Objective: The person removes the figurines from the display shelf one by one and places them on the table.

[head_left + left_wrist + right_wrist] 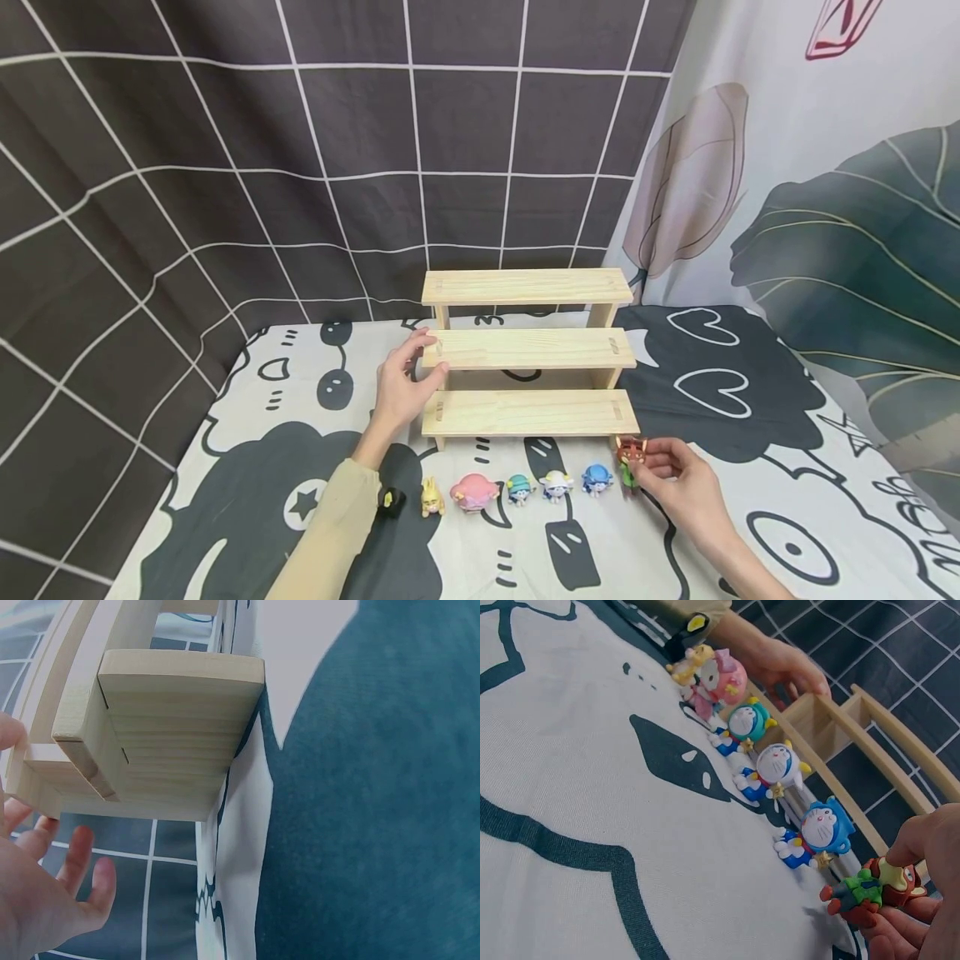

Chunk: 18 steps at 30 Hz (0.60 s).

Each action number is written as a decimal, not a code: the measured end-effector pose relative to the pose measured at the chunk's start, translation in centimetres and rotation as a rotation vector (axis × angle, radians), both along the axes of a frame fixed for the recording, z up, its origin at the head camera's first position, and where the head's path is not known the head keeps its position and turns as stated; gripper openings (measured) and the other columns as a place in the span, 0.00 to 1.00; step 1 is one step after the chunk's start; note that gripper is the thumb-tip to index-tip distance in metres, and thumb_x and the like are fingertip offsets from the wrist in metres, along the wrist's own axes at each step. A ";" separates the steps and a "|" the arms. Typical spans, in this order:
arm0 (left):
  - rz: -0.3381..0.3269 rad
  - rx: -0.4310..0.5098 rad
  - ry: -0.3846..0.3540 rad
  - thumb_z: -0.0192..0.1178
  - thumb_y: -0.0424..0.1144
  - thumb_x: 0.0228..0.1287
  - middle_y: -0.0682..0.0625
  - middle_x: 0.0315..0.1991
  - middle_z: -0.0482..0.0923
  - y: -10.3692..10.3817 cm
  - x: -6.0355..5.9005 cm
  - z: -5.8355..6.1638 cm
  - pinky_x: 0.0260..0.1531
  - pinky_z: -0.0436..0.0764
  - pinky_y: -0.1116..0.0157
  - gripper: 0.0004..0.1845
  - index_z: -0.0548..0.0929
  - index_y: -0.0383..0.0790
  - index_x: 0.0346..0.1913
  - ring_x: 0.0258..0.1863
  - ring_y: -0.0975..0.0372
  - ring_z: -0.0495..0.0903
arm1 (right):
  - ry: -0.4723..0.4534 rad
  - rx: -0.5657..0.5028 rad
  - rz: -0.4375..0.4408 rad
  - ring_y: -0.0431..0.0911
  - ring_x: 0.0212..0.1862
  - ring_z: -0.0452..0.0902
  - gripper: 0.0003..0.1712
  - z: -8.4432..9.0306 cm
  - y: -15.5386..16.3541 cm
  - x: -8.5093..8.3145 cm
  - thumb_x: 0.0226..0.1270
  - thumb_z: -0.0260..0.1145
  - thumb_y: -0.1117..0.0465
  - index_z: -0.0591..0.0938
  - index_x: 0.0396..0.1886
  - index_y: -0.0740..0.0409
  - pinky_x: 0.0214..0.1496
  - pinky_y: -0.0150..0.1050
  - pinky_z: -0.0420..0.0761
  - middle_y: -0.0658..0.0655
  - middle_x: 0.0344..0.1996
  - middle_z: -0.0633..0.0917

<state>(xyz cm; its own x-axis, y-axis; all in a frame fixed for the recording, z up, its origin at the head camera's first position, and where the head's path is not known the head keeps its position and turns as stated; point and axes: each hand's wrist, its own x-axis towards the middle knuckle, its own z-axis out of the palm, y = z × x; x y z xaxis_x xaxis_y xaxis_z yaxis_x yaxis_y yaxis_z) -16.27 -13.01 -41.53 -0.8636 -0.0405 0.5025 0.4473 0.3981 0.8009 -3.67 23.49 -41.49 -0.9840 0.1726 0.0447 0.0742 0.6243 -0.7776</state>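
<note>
A pale wooden three-tier shelf (528, 350) stands on the patterned cloth. My left hand (401, 387) holds the left end of its middle board, thumb at the front and fingers behind. At the shelf's front right corner, my right hand (686, 487) pinches a fox figurine (870, 891) with a red-brown head and green shirt between thumb and fingers. Left of it, in a row, are a blue-hooded figurine (597, 479), a white-hooded figurine (556, 485), a teal-hooded figurine (518, 488), a pink figurine (476, 492) and a yellow figurine (431, 497).
A small black item with a yellow mark (390, 502) lies by the left sleeve. Behind the shelf hangs a dark curtain with white grid lines (360, 167); a white curtain with leaf prints (787, 208) is at the right.
</note>
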 end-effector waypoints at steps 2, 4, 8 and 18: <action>-0.001 0.001 0.001 0.70 0.34 0.53 0.43 0.64 0.76 0.0 0.0 0.0 0.47 0.76 0.40 0.21 0.84 0.37 0.52 0.50 0.47 0.80 | -0.009 0.001 0.002 0.40 0.32 0.77 0.16 -0.1 0.0 0.0 0.57 0.71 0.69 0.78 0.44 0.70 0.32 0.27 0.77 0.57 0.32 0.82; -0.002 0.004 0.000 0.70 0.34 0.53 0.43 0.64 0.76 0.0 0.0 0.0 0.47 0.76 0.41 0.21 0.84 0.37 0.52 0.50 0.47 0.80 | -0.026 -0.001 0.007 0.41 0.31 0.76 0.16 -0.2 0.0 0.0 0.57 0.71 0.70 0.78 0.44 0.70 0.31 0.28 0.77 0.56 0.31 0.82; -0.003 0.008 -0.009 0.71 0.34 0.53 0.43 0.64 0.76 0.0 0.0 0.1 0.48 0.76 0.41 0.21 0.84 0.37 0.52 0.51 0.48 0.79 | -0.071 0.000 0.016 0.42 0.31 0.75 0.17 -0.5 0.1 -0.2 0.58 0.70 0.69 0.78 0.45 0.71 0.30 0.28 0.76 0.56 0.30 0.81; -0.007 0.000 -0.016 0.70 0.34 0.53 0.43 0.64 0.76 -0.1 0.0 0.1 0.48 0.76 0.41 0.21 0.84 0.37 0.53 0.51 0.47 0.80 | -0.101 0.043 0.036 0.43 0.30 0.73 0.18 -0.7 0.1 -0.6 0.58 0.69 0.66 0.78 0.45 0.72 0.28 0.30 0.72 0.54 0.29 0.81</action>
